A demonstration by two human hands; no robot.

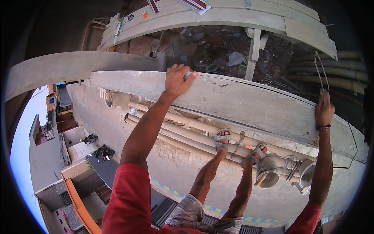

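My left hand (177, 81) grips the top edge of a long grey concrete beam (249, 103), its fingers curled over the edge. At the right end of the beam, my right hand (324, 109) is closed on a bent thin metal rod (319, 66), whose narrow loop rises above my fingers. My sandaled feet rest on horizontal bamboo poles (187, 129) below the beam. A bucket (269, 174) hangs by the poles beside my right foot, with another bucket (307, 173) farther right.
Above are pale planks (210, 17) with small tools on them, a post (253, 54) and dark debris (210, 46). A curved concrete band (43, 70) extends left. More bamboo poles (327, 68) lie upper right. Far below are a paved lane (163, 163), motorbikes (103, 152) and buildings (46, 156).
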